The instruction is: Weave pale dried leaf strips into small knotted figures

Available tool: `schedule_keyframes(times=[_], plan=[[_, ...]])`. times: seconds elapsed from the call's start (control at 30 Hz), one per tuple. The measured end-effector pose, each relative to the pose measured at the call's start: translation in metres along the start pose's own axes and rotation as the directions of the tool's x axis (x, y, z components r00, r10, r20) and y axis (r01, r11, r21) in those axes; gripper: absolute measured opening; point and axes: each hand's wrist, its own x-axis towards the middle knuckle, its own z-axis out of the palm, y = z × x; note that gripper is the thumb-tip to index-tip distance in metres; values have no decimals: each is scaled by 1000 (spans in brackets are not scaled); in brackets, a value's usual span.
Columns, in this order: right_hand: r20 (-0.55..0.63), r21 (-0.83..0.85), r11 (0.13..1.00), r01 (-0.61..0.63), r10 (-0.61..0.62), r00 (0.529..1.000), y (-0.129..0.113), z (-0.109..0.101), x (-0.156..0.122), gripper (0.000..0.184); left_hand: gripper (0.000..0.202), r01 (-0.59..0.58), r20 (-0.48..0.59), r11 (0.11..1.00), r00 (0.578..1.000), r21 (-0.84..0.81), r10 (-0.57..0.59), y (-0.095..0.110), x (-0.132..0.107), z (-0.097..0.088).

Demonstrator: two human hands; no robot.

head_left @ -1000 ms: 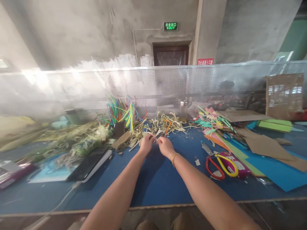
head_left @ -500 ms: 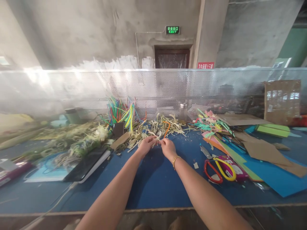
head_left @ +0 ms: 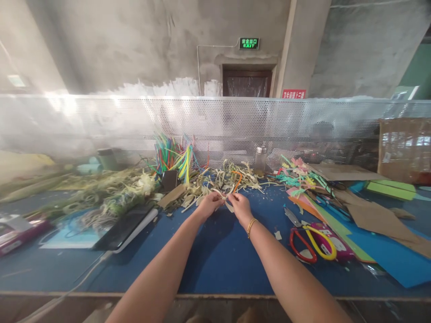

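Both hands meet over the blue tabletop point(head_left: 215, 269), close to the middle. My left hand point(head_left: 209, 205) is closed, thumb and fingers pinching a thin pale dry strip. Beside it, my right hand point(head_left: 240, 207), with a gold bracelet point(head_left: 251, 227) at the wrist, pinches the same strip from the other side. A pale flap of the dry strip point(head_left: 230, 207) hangs between the fingertips. Fingers hide much of it. Just beyond the hands lies a heap of pale dry strips point(head_left: 249, 178), with an orange stem point(head_left: 238, 181) sticking up from it.
Scissors point(head_left: 308, 244) with red and yellow handles lie at right, near blue sheets point(head_left: 393, 258) and cardboard point(head_left: 380, 220). Left are a black tablet-like slab point(head_left: 126, 229) and tangled green fibre point(head_left: 117, 204). Behind stand colourful stems point(head_left: 168, 154), a bottle point(head_left: 260, 161) and a perforated screen point(head_left: 134, 125).
The view has turned slightly left, so the scene sits further right. Both hands stay pinched together, a little more apart, and a pale flap now shows between them.
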Motion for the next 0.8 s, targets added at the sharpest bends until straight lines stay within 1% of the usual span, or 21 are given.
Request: schedule_keyframes(times=[0.07,0.1,0.17,0.27,0.4,0.5,0.6,0.7,0.8], plan=[[-11,171,984,-52,55,998,2,2,1,29,46,17,20,1000,1000,15,-17,2,-1,1],[-11,224,972,-68,72,997,2,3,1,28,44,25,24,1000,999,15,-25,2,-2,2],[-5,272,959,-77,81,997,1,5,0,26,37,39,13,999,999,16,-39,4,-3,3],[12,270,962,-46,44,999,-1,6,-2,23,28,43,-16,999,999,11,-43,7,-5,6],[17,156,987,23,-26,1000,-3,6,-4,22,19,37,-3,999,999,20,-37,8,-5,11],[40,18,996,88,-89,995,-2,5,-4,21,11,34,-13,997,999,69,-33,6,-4,13],[52,-148,977,153,-147,988,-1,6,-3,20,5,16,-46,989,999,145,-9,2,-3,12],[35,-269,948,169,-166,985,1,7,-3,24,6,4,-31,973,1000,230,3,-3,0,10],[25,-306,938,163,-163,986,2,7,-3,25,7,-5,-12,960,1000,280,8,-6,3,8]])
